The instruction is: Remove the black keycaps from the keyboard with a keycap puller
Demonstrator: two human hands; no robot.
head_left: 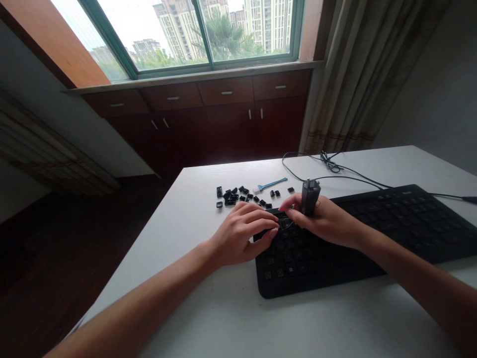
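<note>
A black keyboard [328, 278] lies tilted across the right of the table. Some positions near its left end show bare, without keycaps. Over its upper left part, my right hand [328, 219] is closed around the dark handle of a keycap puller [310, 196], whose thin wire loops reach down to the keys. My left hand [244, 231] rests at the keyboard's left edge, its thumb and index tips brought together close to the wire. Anything between those tips is too small to make out. Loose black keycaps [231, 197] lie scattered just beyond my left hand.
Behind the keycaps lies a small brush [272, 184] with a blue handle and pale bristles. A black cable [350, 178] runs from the keyboard to a bundle at the back of the white table [179, 303]. Brown cabinets [223, 124] stand under the window beyond.
</note>
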